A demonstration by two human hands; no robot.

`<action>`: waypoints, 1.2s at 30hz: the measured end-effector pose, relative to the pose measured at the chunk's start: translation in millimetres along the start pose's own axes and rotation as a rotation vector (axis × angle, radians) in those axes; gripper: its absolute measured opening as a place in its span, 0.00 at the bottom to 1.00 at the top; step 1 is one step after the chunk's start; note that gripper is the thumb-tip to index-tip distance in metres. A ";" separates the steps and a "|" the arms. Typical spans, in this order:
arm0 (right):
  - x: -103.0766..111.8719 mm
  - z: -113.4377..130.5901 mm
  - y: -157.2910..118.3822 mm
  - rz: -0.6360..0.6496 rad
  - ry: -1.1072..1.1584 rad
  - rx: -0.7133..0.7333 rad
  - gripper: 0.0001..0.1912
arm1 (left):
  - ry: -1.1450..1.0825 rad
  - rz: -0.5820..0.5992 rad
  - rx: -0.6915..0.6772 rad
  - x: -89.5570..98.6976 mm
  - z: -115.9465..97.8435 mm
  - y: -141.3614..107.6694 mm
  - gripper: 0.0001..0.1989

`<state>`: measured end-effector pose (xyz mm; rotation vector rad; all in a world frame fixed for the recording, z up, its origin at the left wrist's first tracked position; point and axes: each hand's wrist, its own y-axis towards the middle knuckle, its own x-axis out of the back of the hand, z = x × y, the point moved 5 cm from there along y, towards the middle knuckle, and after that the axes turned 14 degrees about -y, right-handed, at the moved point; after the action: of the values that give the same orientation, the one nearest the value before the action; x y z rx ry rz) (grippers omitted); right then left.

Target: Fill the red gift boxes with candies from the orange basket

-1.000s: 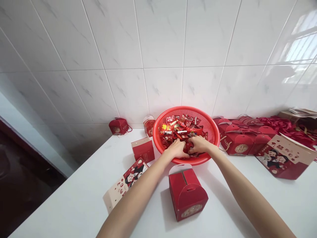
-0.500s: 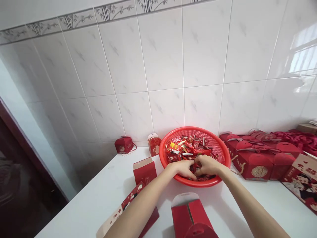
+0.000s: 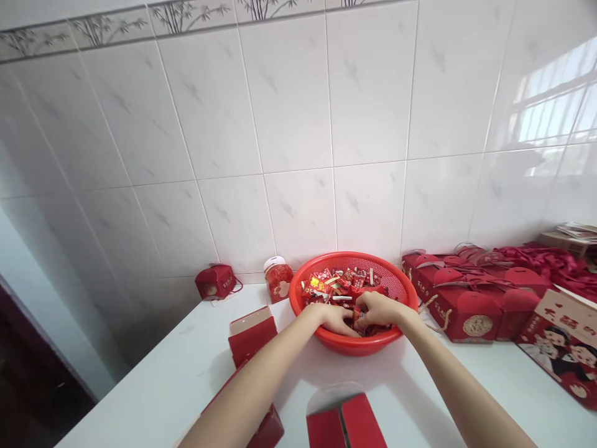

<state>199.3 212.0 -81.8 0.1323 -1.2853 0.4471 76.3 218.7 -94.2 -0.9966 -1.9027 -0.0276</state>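
Both hands are down inside a red plastic basket filled with small wrapped candies. My left hand is at the basket's front, its fingers curled among the candies and partly buried. Facing it, my right hand has its fingers bent round a small red-wrapped candy between the two hands. The fingertips of both hands are largely hidden. In front of the basket lies a red cardboard box with its top flaps nearly meeting.
Left of the basket stand an open red box, a small red box with a cord and a rounded-top red box. Several red gift boxes crowd the right, beside a printed box and red cloth. A tiled wall rises behind.
The view has shifted, so the basket and boxes appear slightly left and mostly lower. Both hands stay in the candies, with small finger movements.
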 end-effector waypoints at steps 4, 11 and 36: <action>-3.7 -1.0 -2.3 0.142 0.085 -0.032 0.09 | -0.085 0.152 0.029 -6.7 3.5 3.3 0.26; -1.9 1.5 -4.1 0.223 -0.057 0.044 0.15 | -0.054 0.174 0.038 -7.9 -1.2 4.0 0.22; 1.0 -1.7 -9.4 -0.054 -0.021 -0.011 0.09 | 0.016 -0.110 0.088 -2.6 -14.1 -9.0 0.07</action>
<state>204.7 204.4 -79.9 0.1626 -1.3018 0.3933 81.3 205.3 -85.2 -0.8299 -1.9257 -0.0154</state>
